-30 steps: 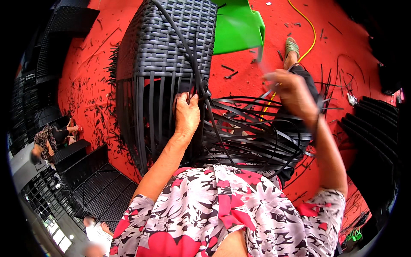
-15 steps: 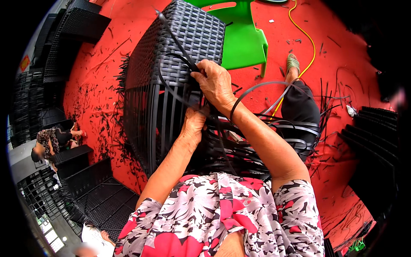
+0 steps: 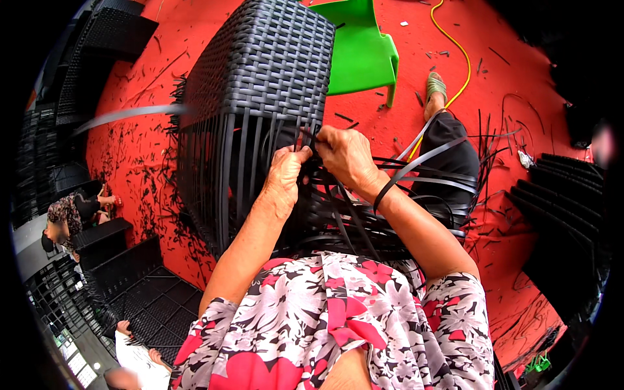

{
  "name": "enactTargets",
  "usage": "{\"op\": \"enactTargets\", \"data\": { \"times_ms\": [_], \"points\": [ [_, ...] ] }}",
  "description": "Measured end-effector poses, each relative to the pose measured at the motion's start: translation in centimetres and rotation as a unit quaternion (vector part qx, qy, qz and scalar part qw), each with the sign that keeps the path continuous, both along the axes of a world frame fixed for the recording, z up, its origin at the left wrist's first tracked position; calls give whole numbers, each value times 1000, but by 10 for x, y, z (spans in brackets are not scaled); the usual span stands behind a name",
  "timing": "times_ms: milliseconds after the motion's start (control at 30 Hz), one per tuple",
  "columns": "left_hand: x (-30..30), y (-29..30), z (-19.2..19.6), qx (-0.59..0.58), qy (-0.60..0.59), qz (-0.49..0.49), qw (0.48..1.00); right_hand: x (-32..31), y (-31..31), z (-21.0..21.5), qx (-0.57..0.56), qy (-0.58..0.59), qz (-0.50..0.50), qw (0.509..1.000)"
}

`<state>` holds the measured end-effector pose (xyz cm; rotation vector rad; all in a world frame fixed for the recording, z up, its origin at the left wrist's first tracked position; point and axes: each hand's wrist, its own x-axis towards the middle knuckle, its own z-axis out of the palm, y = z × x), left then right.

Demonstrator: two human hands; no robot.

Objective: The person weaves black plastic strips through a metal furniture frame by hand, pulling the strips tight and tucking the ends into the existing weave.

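Observation:
A partly woven dark grey wicker furniture piece stands tilted in front of me. Its upper part is closely woven; below, long black upright strips hang side by side with gaps. My left hand is closed in a pinch at these strips, by the lower edge of the weave. Close beside it on the right, my right hand pinches a dark plastic strip. The fingertips partly hide what they hold. Many loose strips lie over my lap, and one curves across my right forearm.
A green plastic chair stands behind the wicker piece. A yellow cable crosses the red floor, which is strewn with strip scraps. Black wicker furniture and two other people are at the left. Dark stacked pieces stand right.
My right hand has come down from the woven face to the weave's lower edge, beside my left. The raised loop of strip has swung away; a blurred strip now sticks out left.

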<state>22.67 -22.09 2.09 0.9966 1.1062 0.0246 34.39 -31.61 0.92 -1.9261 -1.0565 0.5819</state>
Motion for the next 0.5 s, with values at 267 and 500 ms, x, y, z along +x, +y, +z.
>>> {"op": "enactTargets", "data": {
  "times_ms": [267, 500],
  "points": [
    [-1, -12, -2, 35, -33, 63, 997, -3, -3, -3, -44, -161, 86, 982],
    [4, -17, -22, 251, 41, 35, 966, 3, -8, -1, -36, -159, 146, 976]
  ]
}}
